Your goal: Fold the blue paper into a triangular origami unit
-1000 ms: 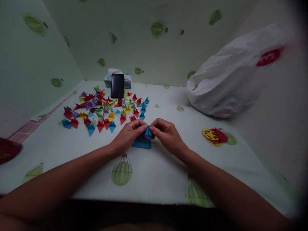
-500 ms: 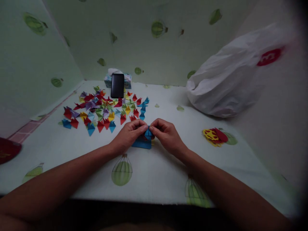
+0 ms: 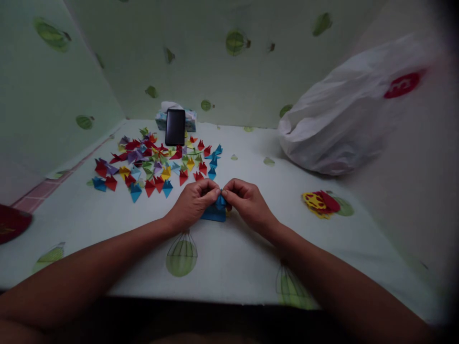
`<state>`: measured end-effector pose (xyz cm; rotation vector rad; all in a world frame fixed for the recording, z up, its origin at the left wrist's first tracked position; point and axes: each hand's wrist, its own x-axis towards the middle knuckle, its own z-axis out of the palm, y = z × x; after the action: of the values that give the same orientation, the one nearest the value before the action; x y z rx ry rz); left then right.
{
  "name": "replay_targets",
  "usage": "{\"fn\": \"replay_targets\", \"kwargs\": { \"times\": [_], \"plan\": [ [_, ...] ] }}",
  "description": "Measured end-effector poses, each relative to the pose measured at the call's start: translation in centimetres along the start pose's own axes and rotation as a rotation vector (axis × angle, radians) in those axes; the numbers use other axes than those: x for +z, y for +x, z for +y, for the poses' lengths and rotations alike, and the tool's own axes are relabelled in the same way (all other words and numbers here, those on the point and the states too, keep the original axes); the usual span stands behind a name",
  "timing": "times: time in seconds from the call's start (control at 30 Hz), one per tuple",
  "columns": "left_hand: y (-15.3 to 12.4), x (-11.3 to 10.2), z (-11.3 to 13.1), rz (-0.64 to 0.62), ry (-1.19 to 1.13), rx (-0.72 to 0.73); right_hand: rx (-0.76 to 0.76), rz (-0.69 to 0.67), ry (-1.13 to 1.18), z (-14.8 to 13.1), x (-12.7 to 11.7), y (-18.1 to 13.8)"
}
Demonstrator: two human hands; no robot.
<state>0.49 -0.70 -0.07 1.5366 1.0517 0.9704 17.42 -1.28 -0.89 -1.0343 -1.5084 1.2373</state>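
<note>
Between my fingertips is a small blue folded paper piece. My left hand pinches its left side with thumb and forefinger. From the other side my right hand pinches it too, the two thumbs nearly meeting at its top. A flat blue paper sheet lies on the table just below the piece, with a bit of yellow showing at its right edge under my right hand. Beyond my left hand spreads a cluster of folded paper figures in red, blue, yellow, green and purple.
A black phone leans on a patterned tissue box behind the figures. At the right stands a bulging white plastic bag, with red and yellow cut-outs in front of it. A dark red object sits at the left edge.
Both hands have shifted very slightly downward, still pinching the blue paper piece. The left hand now covers a little more of the flat sheet. Everything else looks unmoved.
</note>
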Motion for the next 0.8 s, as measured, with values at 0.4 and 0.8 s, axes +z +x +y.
{"fn": "replay_targets", "kwargs": {
  "times": [0.4,0.8],
  "plan": [
    [0.13,-0.19,-0.44,-0.064,-0.213,-0.040,-0.052,0.050,-0.067,-0.19,-0.18,-0.06],
    [0.39,-0.17,-0.42,-0.082,-0.280,-0.157,0.027,-0.062,0.133,0.24,-0.53,0.23]
  ]
}}
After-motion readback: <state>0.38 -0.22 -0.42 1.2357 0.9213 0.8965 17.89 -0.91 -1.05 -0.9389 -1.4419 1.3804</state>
